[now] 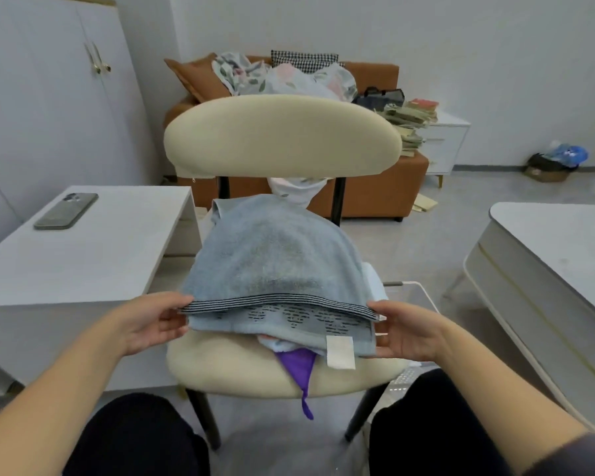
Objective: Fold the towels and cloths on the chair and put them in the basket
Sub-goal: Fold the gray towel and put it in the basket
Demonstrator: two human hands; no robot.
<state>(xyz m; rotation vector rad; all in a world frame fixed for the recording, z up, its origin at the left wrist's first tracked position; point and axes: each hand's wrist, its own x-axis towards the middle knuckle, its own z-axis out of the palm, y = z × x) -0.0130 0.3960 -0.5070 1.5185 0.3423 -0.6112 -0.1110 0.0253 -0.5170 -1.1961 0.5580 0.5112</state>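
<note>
Fingers of the left hand [155,321] and right hand [402,333] pinch opposite ends of a blue towel [275,262], striped hem lying over the lower layer, apparently to square a fold. It lies on the chair [220,369] atop a purple cloth [298,365]; the basket [423,293] stands just beside, right.

Plain white walls [461,36], grey floor [409,245], flat even light. White wardrobe [49,97] with gold handles far left. White desk [83,262] on the left, phone [66,211] lying back-up on it. Orange sofa [375,194] at the back wall, piled with cushions and floral fabric [282,79]. Small white cabinet [450,149] just beside it, books [413,115] stacked on top. White low table [557,235] on the right. Cardboard box [547,173] by the far wall.
</note>
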